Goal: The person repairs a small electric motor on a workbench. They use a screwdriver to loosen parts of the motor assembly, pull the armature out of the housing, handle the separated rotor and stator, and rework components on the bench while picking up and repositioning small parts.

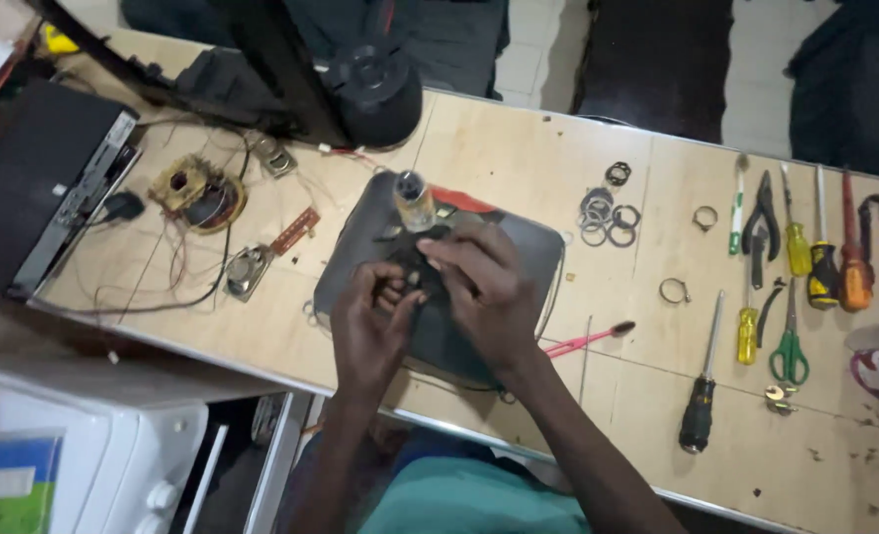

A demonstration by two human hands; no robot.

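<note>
My left hand and my right hand meet over a dark grey mat in the middle of a plywood table. Both sets of fingers pinch a small dark part between them; its shape is too small to tell. Just beyond my fingertips a small motor rotor with copper windings stands upright on the mat, beside a red strip.
Metal rings and washers lie right of the mat. Screwdrivers, pliers and green scissors line the right side; a black screwdriver lies near the front edge. A copper coil, wires and a black box sit left.
</note>
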